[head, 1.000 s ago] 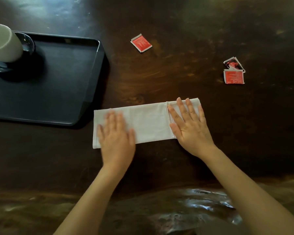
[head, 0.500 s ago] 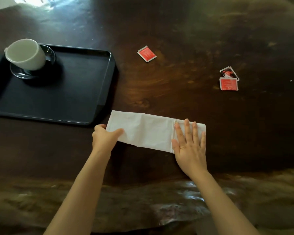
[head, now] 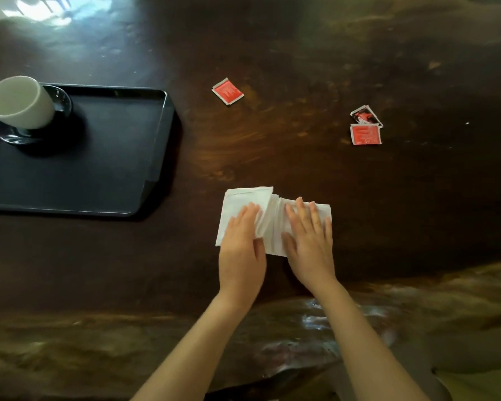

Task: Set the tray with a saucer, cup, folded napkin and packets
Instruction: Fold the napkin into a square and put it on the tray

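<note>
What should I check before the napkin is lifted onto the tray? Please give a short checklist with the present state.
1. Napkin folded over: ok, left hand lays one half across.
2. Fold pressed flat: not ok, the edges look loose.
3. Right hand pins the other half: ok.
4. Free space on the tray: ok.
5. Cup on saucer: ok, in the tray's far left part.
6. Packets on tray: not ok, all three lie on the table.

Dark wooden table [head: 272, 146], glossy surface. Far left: black tray [head: 104, 169]. Near centre: white folded napkin [head: 243, 201]. Far centre: one red packet [head: 227, 91]. Right: two red packets [head: 365, 130], touching, well apart from the first.
</note>
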